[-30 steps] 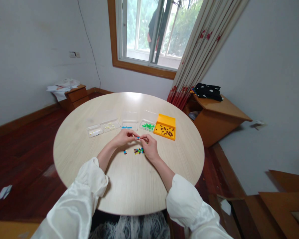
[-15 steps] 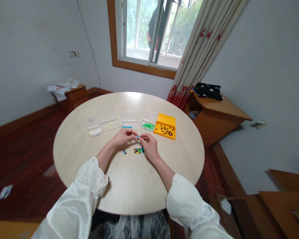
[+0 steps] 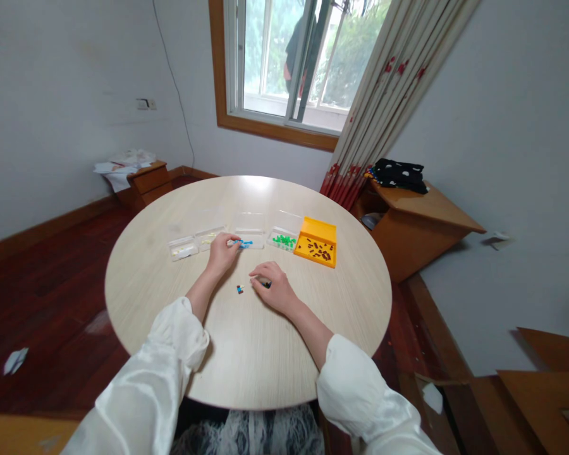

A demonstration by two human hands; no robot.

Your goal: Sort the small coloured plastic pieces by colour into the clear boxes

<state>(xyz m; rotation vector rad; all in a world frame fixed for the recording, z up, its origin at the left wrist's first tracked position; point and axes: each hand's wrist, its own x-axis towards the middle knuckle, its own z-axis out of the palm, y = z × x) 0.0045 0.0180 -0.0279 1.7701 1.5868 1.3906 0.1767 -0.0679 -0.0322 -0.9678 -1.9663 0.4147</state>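
My left hand (image 3: 224, 253) reaches to the near left edge of the clear box with blue pieces (image 3: 247, 244), its fingertips pressed together by them; what they hold is too small to tell. Over the pile of small mixed pieces (image 3: 267, 285) hovers my right hand (image 3: 274, 287), fingers curved and apart, hiding most of the pile. A small cluster of dark, blue and pale pieces (image 3: 239, 289) lies on the table between the hands. Farther right stand a clear box of green pieces (image 3: 283, 241) and an open yellow box (image 3: 315, 248) with brown pieces.
Two clear boxes, one with white pieces (image 3: 184, 250) and one with pale yellow pieces (image 3: 208, 238), are at the left on the round table (image 3: 246, 354). Beyond the table are a window, a curtain (image 3: 384, 82) and a wooden cabinet (image 3: 408, 234). A person is visible outside.
My hands have parted. The left has moved up and left to the box of blue pieces; the right has come down over the mixed pile. The camera view has shifted slightly.
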